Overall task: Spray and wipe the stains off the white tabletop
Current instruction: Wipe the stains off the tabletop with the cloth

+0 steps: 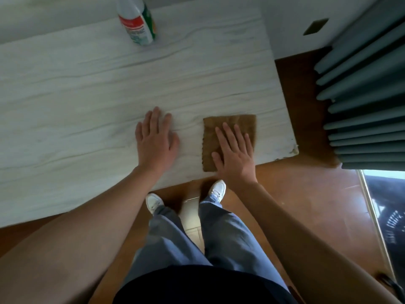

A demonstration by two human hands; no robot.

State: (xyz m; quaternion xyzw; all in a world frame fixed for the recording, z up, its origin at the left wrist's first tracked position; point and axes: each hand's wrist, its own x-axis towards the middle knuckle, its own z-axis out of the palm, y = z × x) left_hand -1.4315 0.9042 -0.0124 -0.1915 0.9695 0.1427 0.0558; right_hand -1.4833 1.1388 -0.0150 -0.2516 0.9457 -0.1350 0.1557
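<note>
**Both palms flat on the tabletop**

The right hand (233,150) presses the brown cloth (228,137) near the white tabletop's (87,95) front right corner, fingers straight. The left hand (155,141) rests flat beside it, fingers extended. The spray bottle (137,20) stands at the far edge.

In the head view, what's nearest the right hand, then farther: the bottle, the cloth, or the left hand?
1. Cloth: under the right hand.
2. Left hand: beside it, leftward.
3. Bottle: far across the table.
</note>
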